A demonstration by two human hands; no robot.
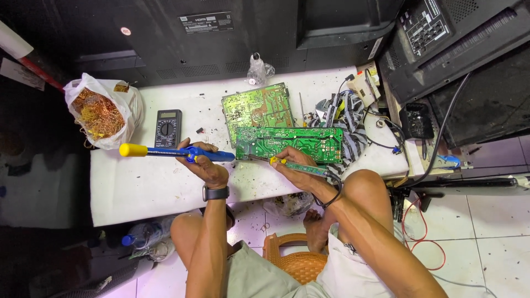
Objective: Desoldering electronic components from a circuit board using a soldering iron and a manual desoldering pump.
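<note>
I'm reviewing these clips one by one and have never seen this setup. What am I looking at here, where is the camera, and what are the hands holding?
There is no machine here, just a seated person, filmed from a camera on their head looking down. The left hand holds a blue tool with a yellow end. The right hand holds a soldering iron with its tip at the edge of a green circuit board. On the white table also lie a second board, a multimeter and a bag of copper wire.

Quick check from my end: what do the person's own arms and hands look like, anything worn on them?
Both arms are bare, with no sleeves and no gloves on either hand. The left hand has a dark wristwatch with a square face strapped at the wrist. The right hand has a thin black band around its wrist.
</note>
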